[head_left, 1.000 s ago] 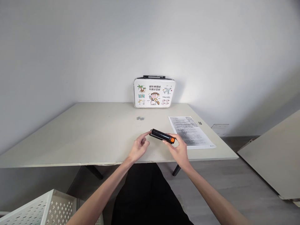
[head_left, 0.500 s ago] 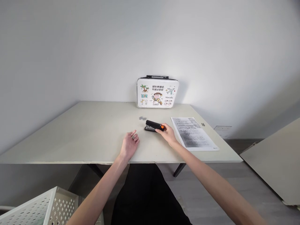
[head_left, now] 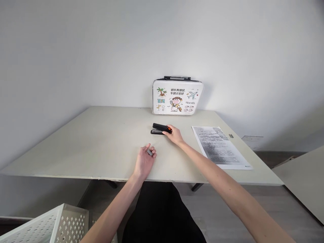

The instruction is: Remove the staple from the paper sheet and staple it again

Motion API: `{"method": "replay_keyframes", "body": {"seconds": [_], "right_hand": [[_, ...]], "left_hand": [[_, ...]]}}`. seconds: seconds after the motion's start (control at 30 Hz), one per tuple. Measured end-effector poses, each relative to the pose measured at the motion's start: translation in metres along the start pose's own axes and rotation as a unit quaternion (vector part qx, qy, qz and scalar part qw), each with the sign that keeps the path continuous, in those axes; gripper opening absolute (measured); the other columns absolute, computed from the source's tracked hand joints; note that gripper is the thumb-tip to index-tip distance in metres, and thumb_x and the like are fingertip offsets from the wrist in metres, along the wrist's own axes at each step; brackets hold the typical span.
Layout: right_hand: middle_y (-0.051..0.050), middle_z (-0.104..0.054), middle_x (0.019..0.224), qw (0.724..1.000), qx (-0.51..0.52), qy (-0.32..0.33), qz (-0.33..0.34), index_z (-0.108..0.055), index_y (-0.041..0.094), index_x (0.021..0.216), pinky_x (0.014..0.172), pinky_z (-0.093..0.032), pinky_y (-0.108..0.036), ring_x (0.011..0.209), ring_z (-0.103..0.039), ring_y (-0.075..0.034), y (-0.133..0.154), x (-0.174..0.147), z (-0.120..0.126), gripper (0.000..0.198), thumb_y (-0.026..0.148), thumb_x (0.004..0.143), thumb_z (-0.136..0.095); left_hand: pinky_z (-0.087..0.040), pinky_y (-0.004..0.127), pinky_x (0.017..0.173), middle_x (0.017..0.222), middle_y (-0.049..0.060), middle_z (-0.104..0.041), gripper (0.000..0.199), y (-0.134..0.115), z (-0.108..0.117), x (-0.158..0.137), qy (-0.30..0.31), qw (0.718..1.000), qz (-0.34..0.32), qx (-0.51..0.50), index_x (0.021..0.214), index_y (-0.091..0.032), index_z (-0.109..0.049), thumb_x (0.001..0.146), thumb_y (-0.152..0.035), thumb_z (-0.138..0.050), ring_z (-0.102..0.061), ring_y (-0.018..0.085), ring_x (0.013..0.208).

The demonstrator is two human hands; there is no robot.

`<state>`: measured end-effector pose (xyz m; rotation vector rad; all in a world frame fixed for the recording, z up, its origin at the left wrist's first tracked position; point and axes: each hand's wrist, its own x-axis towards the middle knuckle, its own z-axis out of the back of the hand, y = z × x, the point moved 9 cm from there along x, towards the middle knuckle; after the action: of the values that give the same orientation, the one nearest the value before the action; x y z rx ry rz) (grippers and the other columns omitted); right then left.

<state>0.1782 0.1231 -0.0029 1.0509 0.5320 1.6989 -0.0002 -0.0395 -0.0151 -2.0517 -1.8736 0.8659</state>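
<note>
My right hand (head_left: 175, 135) grips the orange-marked rear end of a black stapler (head_left: 161, 128), which is low over or on the table; I cannot tell which. Its front end points left, with a gap between its top arm and base. My left hand (head_left: 145, 161) lies palm up near the table's front edge, its fingers curled around a small grey strip of staples (head_left: 150, 153). The left hand is nearer to me than the stapler and apart from it.
A white carry case (head_left: 178, 98) with cartoon prints stands against the wall at the back of the table (head_left: 101, 141). To the right lies a printed sheet (head_left: 220, 146), with a small grey strip (head_left: 231, 136) beyond it. A white perforated basket (head_left: 72, 222) stands below left.
My right hand has moved the stapler slightly back and left, over the spot where several small grey pieces lay; they no longer show. The grey strip in my left hand is more visible.
</note>
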Motion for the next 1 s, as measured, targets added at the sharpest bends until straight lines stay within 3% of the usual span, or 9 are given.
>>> {"method": "replay_keyframes", "body": {"seconds": [0.13,0.23,0.33,0.4,0.5,0.63,0.83,0.93,1.0], "right_hand": [[-0.012,-0.07,0.112,0.999,-0.038,-0.022,0.001,-0.07,0.022,0.117,0.098,-0.051,-0.049,0.108,-0.062,-0.031,0.011,0.015,-0.011,0.035,0.04,0.087,-0.074],[-0.019,-0.063,0.127,0.997,-0.064,-0.047,0.011,-0.064,0.018,0.129,0.105,-0.047,-0.056,0.12,-0.056,-0.037,0.03,0.007,-0.005,0.045,0.034,0.089,-0.074],[-0.019,-0.059,0.133,0.991,-0.067,-0.053,0.101,-0.058,0.02,0.135,0.107,-0.048,-0.056,0.125,-0.056,-0.036,0.067,-0.027,0.01,0.042,0.032,0.096,-0.066],[-0.013,-0.064,0.127,0.983,-0.031,0.006,0.181,-0.062,0.025,0.129,0.109,-0.05,-0.049,0.124,-0.06,-0.03,0.094,-0.06,0.013,0.029,0.033,0.102,-0.061],[-0.01,-0.062,0.135,0.969,-0.024,0.088,0.228,-0.061,0.031,0.136,0.11,-0.052,-0.047,0.132,-0.058,-0.028,0.116,-0.107,0.018,0.036,0.036,0.101,-0.065],[-0.011,-0.057,0.145,0.962,-0.084,0.11,0.237,-0.063,0.034,0.139,0.11,-0.054,-0.054,0.138,-0.054,-0.033,0.118,-0.136,0.033,0.049,0.035,0.093,-0.077],[-0.009,-0.062,0.141,0.953,-0.139,0.093,0.253,-0.074,0.03,0.12,0.108,-0.054,-0.052,0.13,-0.059,-0.031,0.117,-0.146,0.066,0.029,0.034,0.092,-0.079],[-0.008,-0.065,0.139,0.955,-0.158,0.059,0.244,-0.074,0.031,0.12,0.106,-0.054,-0.051,0.128,-0.061,-0.03,0.104,-0.148,0.098,0.026,0.038,0.095,-0.075],[-0.008,-0.066,0.137,0.96,-0.176,0.022,0.217,-0.074,0.031,0.118,0.105,-0.054,-0.051,0.125,-0.063,-0.029,0.078,-0.146,0.132,0.025,0.045,0.098,-0.07]], "left_hand": [[-0.047,0.025,0.062,0.081,0.002,-0.056,0.008,0.0,0.001,0.001,0.004,1.0,-0.003,0.014,0.095,-0.016,-0.063,0.087,-0.016,-0.063,-0.056,0.013,0.068],[-0.049,0.024,0.064,0.084,0.004,-0.061,0.006,-0.001,0.003,0.001,-0.01,1.0,-0.007,0.025,0.095,-0.015,-0.064,0.089,-0.016,-0.061,-0.061,0.014,0.071],[-0.054,0.027,0.073,0.097,0.013,-0.071,0.012,0.0,0.002,0.002,-0.021,0.999,0.002,0.035,0.095,-0.014,-0.065,0.095,-0.018,-0.054,-0.071,0.02,0.088],[-0.057,0.032,0.083,0.107,0.019,-0.074,0.019,0.002,-0.003,0.002,-0.015,0.999,0.011,0.039,0.096,-0.013,-0.066,0.1,-0.02,-0.049,-0.073,0.025,0.102],[-0.058,0.04,0.091,0.11,0.022,-0.075,0.028,0.011,-0.011,0.001,0.001,0.998,0.032,0.052,0.106,-0.01,-0.068,0.104,-0.026,-0.044,-0.073,0.029,0.109],[-0.059,0.044,0.09,0.109,0.022,-0.076,0.037,0.034,-0.029,-0.008,0.039,0.991,0.093,0.088,0.116,-0.008,-0.069,0.108,-0.033,-0.042,-0.074,0.032,0.105],[-0.058,0.037,0.082,0.099,0.019,-0.076,0.04,0.064,-0.059,-0.017,0.09,0.978,0.133,0.132,0.113,-0.007,-0.069,0.11,-0.036,-0.042,-0.076,0.029,0.095],[-0.058,0.038,0.086,0.103,0.021,-0.076,0.035,0.073,-0.063,-0.016,0.094,0.973,0.145,0.155,0.116,-0.007,-0.068,0.108,-0.036,-0.049,-0.076,0.03,0.099],[-0.057,0.041,0.09,0.107,0.023,-0.076,0.031,0.068,-0.057,-0.014,0.084,0.969,0.128,0.193,0.116,-0.009,-0.067,0.106,-0.035,-0.056,-0.076,0.031,0.101]]}}
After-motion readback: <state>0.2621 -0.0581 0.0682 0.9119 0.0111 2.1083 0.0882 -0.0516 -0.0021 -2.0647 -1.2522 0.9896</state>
